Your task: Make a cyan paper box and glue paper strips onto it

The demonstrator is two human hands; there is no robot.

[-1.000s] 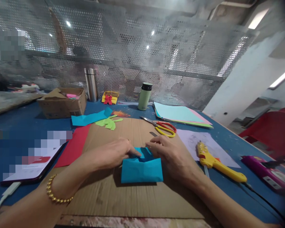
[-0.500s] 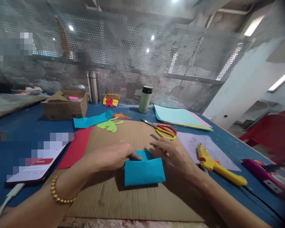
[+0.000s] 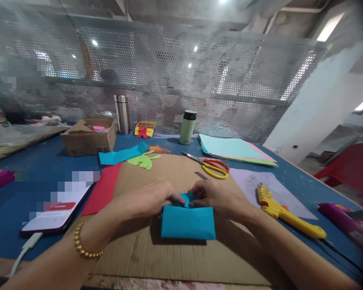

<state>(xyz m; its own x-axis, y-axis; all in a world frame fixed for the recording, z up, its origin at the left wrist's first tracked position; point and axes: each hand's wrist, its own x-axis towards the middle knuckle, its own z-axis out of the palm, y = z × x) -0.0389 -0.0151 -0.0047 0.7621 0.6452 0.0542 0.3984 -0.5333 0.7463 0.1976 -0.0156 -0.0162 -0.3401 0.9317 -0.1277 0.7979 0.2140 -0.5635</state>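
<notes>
A folded piece of blue paper (image 3: pixel 188 223) is held just over the cardboard sheet (image 3: pixel 139 257), its broad flap facing me. My left hand (image 3: pixel 157 197) grips its far left side, with the thumb behind the flap's top edge. From the other side my right hand (image 3: pixel 210 196) pinches the paper's far part, fingers curled. Both thumbs come close together at the fold; the fingertips under the paper are hidden. Beyond my right hand lie scissors (image 3: pixel 215 168) with red and yellow handles, and a dark blade-like strip (image 3: pixel 201 175).
Left are a phone (image 3: pixel 57 209) on a cable, red paper (image 3: pixel 104 189), green paper scraps (image 3: pixel 142 160), a blue strip (image 3: pixel 124 154) and a cardboard box (image 3: pixel 89 141). Right are a yellow glue gun (image 3: pixel 278 211) and stacked coloured paper (image 3: pixel 236 148). A green bottle (image 3: pixel 187 128) stands behind.
My right hand has moved in from beside the paper and closed on its far part. The blue paper sits straighter. The whole view has shifted slightly.
</notes>
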